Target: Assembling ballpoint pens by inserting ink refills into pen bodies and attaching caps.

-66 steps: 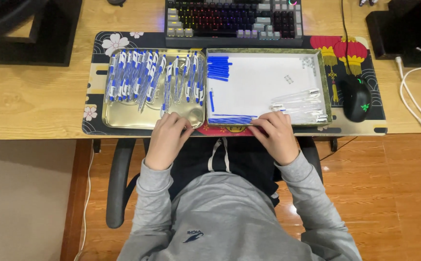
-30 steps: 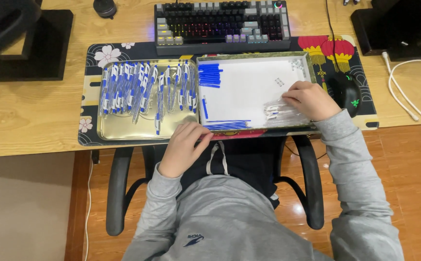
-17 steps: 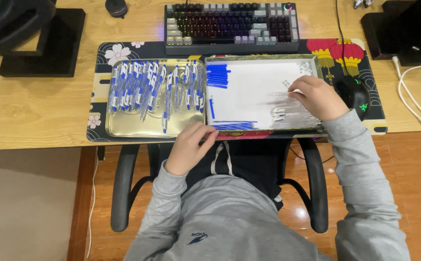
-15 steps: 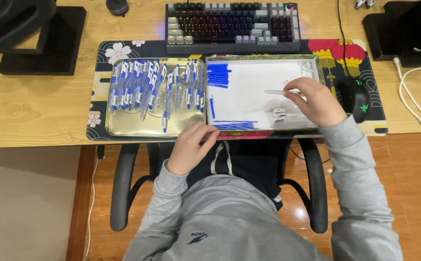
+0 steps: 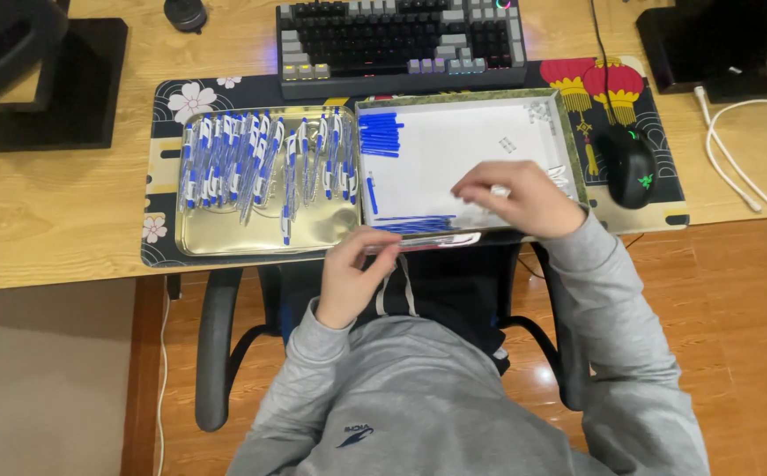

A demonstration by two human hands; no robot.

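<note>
The right hand hovers over the white-lined tray near the tabletop's front edge, its grip pinched on a small pale part too tiny to identify. The left hand, at the front edge, holds a slim pen-like piece, fingers curled; its far end is hard to make out. The gold tray beside it carries blue-and-white pens.

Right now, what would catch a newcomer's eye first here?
The gold tray on the left, packed with blue-and-white pens. Beside it, a white tray with blue caps, where the right hand rests; the left hand sits at its front edge.
</note>
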